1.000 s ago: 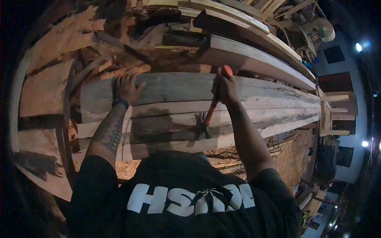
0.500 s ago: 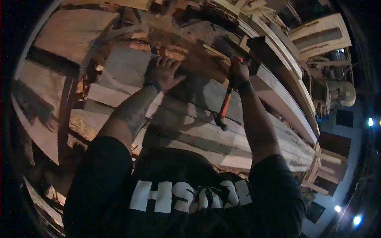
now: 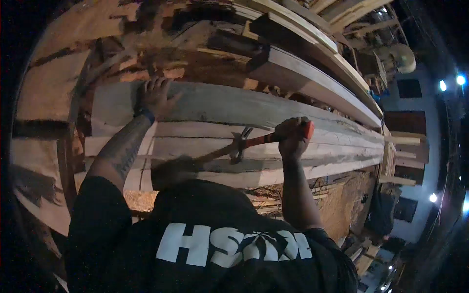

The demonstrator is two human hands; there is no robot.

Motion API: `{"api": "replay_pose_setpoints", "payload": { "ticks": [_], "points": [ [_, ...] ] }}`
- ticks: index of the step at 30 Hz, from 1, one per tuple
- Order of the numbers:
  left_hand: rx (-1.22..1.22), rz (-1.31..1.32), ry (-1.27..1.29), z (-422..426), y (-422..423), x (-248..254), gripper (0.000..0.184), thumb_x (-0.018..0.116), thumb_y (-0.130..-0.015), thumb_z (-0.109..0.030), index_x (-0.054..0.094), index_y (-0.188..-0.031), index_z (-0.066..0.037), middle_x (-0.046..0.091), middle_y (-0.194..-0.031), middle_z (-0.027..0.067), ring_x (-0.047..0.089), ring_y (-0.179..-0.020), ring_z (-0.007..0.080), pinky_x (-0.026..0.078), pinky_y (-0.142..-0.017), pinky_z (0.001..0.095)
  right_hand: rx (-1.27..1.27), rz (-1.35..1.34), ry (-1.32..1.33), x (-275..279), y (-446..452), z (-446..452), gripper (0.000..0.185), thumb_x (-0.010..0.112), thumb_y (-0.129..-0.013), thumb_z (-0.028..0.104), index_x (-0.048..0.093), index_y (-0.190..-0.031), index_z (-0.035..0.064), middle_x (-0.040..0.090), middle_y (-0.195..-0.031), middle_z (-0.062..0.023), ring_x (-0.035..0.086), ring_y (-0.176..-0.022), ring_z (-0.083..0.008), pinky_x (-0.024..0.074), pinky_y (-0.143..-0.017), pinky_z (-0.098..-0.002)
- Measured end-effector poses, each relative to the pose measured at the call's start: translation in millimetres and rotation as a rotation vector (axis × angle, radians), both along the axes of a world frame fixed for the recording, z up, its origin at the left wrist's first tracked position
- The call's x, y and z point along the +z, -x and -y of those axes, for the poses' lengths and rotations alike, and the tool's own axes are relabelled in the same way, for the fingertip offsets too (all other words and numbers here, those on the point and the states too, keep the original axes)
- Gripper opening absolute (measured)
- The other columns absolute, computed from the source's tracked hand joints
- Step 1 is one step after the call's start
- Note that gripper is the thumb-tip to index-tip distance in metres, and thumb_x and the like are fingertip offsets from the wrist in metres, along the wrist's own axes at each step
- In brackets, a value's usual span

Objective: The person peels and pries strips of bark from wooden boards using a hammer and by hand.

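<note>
My right hand (image 3: 294, 137) is closed around the red grip of a claw hammer (image 3: 260, 140). The hammer lies nearly level across the view, its dark metal head to the left, over the long boards; I cannot tell whether it touches them. My left hand (image 3: 157, 99) rests on the left part of a wide grey board (image 3: 215, 100), fingers spread, near its far edge. Several paler long boards (image 3: 205, 129) lie side by side just nearer to me. A dark shadow falls across them below the hammer.
A thick squared beam (image 3: 308, 75) and stacked lumber (image 3: 303, 29) lie beyond the boards. Large wooden blocks (image 3: 49, 97) stand at the left. Sawdust-covered ground (image 3: 337, 205) shows at the lower right. A pale wall (image 3: 425, 161) with lights is further right.
The hammer has swung from hanging head-down toward me to nearly level, its head now left. My right hand has moved nearer to me; my left hand appears further left on the board. The view has shifted.
</note>
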State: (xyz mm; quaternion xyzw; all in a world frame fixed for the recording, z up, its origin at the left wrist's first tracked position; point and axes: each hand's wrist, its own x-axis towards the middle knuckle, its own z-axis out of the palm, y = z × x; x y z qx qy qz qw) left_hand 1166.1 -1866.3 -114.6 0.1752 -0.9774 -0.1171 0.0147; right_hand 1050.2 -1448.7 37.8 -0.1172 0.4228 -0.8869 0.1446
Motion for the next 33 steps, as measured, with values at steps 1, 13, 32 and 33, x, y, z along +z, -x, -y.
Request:
{"api": "replay_pose_setpoints", "payload": {
  "ticks": [1, 13, 32, 33],
  "points": [
    [0.039, 0.055, -0.038, -6, 3, 11, 0.087, 0.048, -0.095, -0.075, 0.041, -0.157, -0.015, 0.037, -0.161, 0.0183, 0.025, -0.154, 0.0402, 0.011, -0.125, 0.0601, -0.221, -0.057, -0.223, 6, -3, 3, 0.033, 0.05, -0.108, 0.038, 0.053, -0.087, 0.0126, 0.049, -0.067, -0.0019, 0.049, -0.056, -0.0178, 0.0411, -0.051, -0.0329],
    [-0.456, -0.39, 0.393, -127, 69, -44, 0.101, 0.058, -0.081, -0.083, 0.041, -0.157, -0.018, 0.036, -0.161, 0.021, 0.026, -0.153, 0.0412, 0.015, -0.124, 0.0607, -0.024, 0.136, -0.713, -6, 116, -5, 0.005, 0.058, -0.096, 0.014, 0.056, -0.095, 0.0099, 0.049, -0.065, -0.0005, 0.048, -0.049, -0.0146, 0.0415, -0.045, -0.0316],
    [-0.599, -0.22, 0.032, -139, 54, 4, 0.091, 0.063, -0.084, -0.073, 0.045, -0.154, -0.017, 0.035, -0.16, 0.0197, 0.026, -0.15, 0.0424, 0.019, -0.122, 0.0616, -0.278, -0.264, -0.247, -9, 38, -70, 0.024, 0.057, -0.108, 0.028, 0.054, -0.096, 0.0072, 0.059, -0.077, -0.0067, 0.056, -0.06, -0.0176, 0.0496, -0.056, -0.0319],
    [-0.64, -0.316, 0.026, -147, 56, -32, 0.088, 0.064, -0.085, -0.069, 0.046, -0.153, -0.017, 0.036, -0.159, 0.0194, 0.027, -0.149, 0.0417, 0.021, -0.122, 0.061, -0.158, -0.304, -0.117, -4, 42, -67, 0.021, 0.059, -0.106, 0.022, 0.053, -0.093, 0.0071, 0.06, -0.079, -0.0062, 0.055, -0.061, -0.0153, 0.0477, -0.056, -0.0313]
  ]
}}
